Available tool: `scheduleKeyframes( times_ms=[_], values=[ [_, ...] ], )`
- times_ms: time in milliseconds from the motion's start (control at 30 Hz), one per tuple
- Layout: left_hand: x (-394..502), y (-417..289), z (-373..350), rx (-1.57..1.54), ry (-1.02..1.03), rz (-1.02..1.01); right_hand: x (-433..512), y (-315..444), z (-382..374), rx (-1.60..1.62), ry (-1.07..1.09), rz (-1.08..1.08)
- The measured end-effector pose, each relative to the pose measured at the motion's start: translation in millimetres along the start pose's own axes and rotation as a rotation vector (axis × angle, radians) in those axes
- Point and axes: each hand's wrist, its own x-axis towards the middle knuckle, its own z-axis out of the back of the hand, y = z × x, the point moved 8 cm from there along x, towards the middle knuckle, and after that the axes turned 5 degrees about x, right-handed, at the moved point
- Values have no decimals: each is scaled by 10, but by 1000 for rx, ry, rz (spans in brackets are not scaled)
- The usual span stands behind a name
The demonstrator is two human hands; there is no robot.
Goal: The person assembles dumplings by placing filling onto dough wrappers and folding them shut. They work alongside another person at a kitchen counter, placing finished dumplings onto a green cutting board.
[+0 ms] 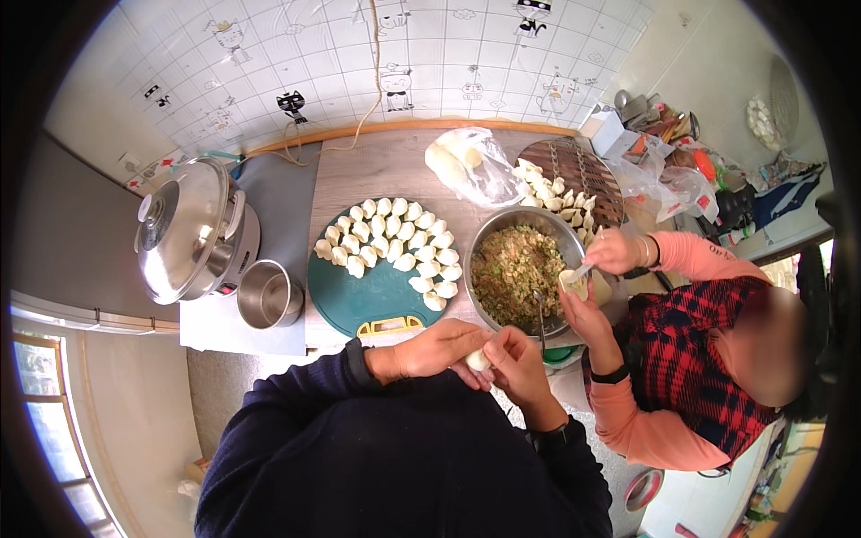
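Observation:
Close to my chest, my left hand (440, 348) and my right hand (519, 363) hold one pale dumpling (477, 360) between them. Fingers of both hands press on its wrapper, and part of it is hidden by them. Just beyond my left hand lies a round green cutting board (350, 302) with a yellow handle. Curved rows of folded dumplings (393, 228) cover its far and right parts. Ahead of my right hand stands a steel bowl (473, 306) of chopped filling (514, 269), with a metal spoon (540, 313) leaning inside.
On the right, a co-worker's hands (615, 252) hold a wrapper (572, 286) and a spoon-like utensil. More dumplings (551, 195) lie on a slatted round tray (599, 175) behind the bowl. A plastic bag (474, 168) rests nearby. At left stand a lidded steel pot (192, 228) and a steel container (269, 296).

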Motion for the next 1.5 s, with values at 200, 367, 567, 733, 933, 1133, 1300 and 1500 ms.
scheduleKeyframes(
  times_ms=[200,367,567,733,933,1133,1300,1500],
  values=[
    [-102,63,-34,-94,-17,104,-105,-157,-218,-217,160,-109],
    [-124,-8,-67,-146,-38,105,-127,-19,-282,-259,69,-75],
    [-148,-83,-116,-130,-13,65,-170,128,-433,-304,93,-24],
    [-146,-117,-138,-93,14,53,-203,171,-472,-325,77,7],
    [-59,-13,-90,-257,-9,122,-154,19,-245,-236,-19,-83],
    [-77,-45,-94,-228,46,109,-192,-113,-166,-112,-93,-246],
    [-93,-29,-92,-110,-38,93,-153,-9,-302,-214,23,-119],
    [-71,138,-3,-171,-43,134,-106,-149,-195,-218,-24,-191]
  ],
)
